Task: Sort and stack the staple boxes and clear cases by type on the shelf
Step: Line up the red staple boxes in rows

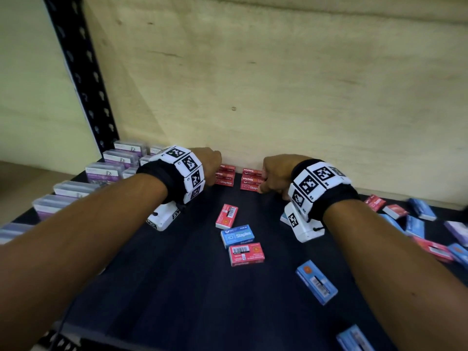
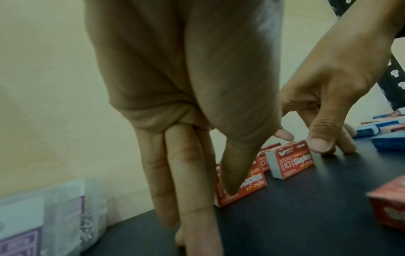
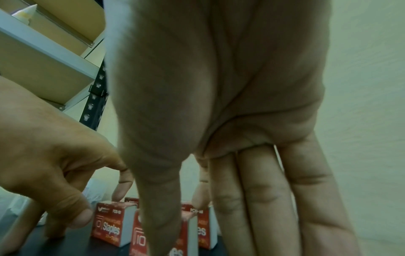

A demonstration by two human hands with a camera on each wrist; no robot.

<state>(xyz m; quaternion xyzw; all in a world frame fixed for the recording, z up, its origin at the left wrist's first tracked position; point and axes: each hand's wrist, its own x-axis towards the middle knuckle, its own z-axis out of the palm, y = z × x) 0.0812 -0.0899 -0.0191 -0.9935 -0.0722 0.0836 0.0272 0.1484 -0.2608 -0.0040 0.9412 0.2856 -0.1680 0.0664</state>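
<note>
Two short rows of red staple boxes stand against the back wall, a left group (image 1: 225,176) and a right group (image 1: 250,180). My left hand (image 1: 211,164) reaches the left group; its fingers are straight and its thumb lies on the front red box (image 2: 252,181). My right hand (image 1: 274,174) is at the right group, thumb down in front of a red box (image 3: 140,242) and index fingertip touching the box tops. Neither hand lifts anything. Clear cases (image 1: 111,158) with purple labels line the shelf's left side.
Loose on the dark shelf (image 1: 177,287) lie a red box (image 1: 226,216), a blue box (image 1: 237,235), another red box (image 1: 246,254) and a blue box (image 1: 316,281). Several more red and blue boxes are scattered at the right (image 1: 415,224). A black upright (image 1: 81,72) stands at the back left.
</note>
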